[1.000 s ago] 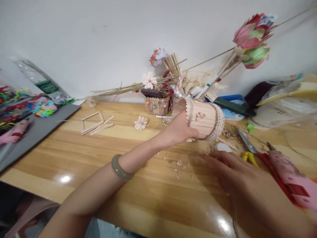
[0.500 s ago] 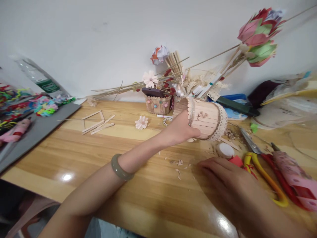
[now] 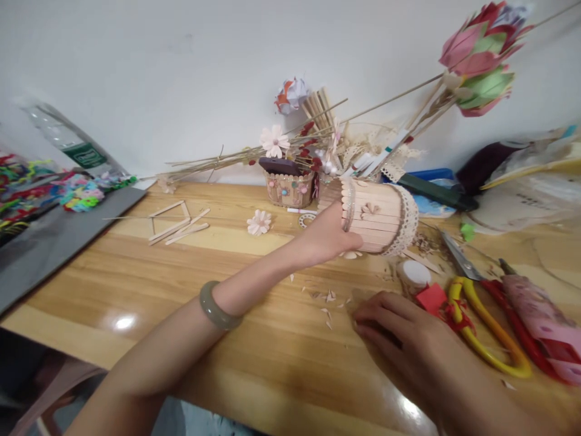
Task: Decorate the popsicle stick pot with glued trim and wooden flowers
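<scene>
My left hand (image 3: 329, 235) is closed around the rim side of a pot made of wooden craft sticks (image 3: 379, 215), which lies tipped on its side. A lace band runs around its right end, and a small wooden petal flower is on its wall. My right hand (image 3: 408, 336) rests low over the tabletop, its fingers bent and the fingertips pressed together; anything between them is hidden. Small wood scraps (image 3: 330, 295) lie just left of those fingertips. Beyond that hand sit a white round lid (image 3: 415, 274) and a red square piece (image 3: 431, 298).
Yellow-handled scissors (image 3: 494, 333) and a pink patterned tool (image 3: 540, 309) lie at right. A small decorated basket (image 3: 285, 191) holds a phone by the wall. A pale flower (image 3: 258, 222) and loose sticks (image 3: 188, 233) lie to the left, near a grey board (image 3: 82, 242).
My right hand has shifted slightly left, and more of the red piece and the scissors' yellow handle shows. My left hand keeps its grip on the pot.
</scene>
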`<control>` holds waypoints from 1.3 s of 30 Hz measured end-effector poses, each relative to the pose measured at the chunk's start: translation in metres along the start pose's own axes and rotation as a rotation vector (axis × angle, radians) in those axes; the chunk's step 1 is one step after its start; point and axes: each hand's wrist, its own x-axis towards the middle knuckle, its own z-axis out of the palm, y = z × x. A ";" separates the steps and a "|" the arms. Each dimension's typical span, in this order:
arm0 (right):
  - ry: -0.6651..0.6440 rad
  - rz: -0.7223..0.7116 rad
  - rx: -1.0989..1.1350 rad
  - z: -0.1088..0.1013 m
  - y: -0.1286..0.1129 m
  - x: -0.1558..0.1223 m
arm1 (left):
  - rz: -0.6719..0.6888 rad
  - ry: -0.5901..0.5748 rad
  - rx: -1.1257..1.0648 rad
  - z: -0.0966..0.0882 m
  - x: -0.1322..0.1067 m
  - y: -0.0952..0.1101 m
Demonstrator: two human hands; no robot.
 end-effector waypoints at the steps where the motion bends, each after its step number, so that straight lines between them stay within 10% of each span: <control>1: 0.008 -0.016 -0.017 0.001 0.000 0.000 | 0.009 -0.004 -0.003 0.000 0.000 0.000; 14: 0.097 -0.128 -0.369 -0.025 0.019 -0.005 | 0.047 -0.025 -0.030 -0.001 0.000 -0.003; 39: 0.081 -0.413 -0.290 -0.007 0.011 -0.023 | 0.067 -0.029 -0.017 0.000 0.003 -0.004</control>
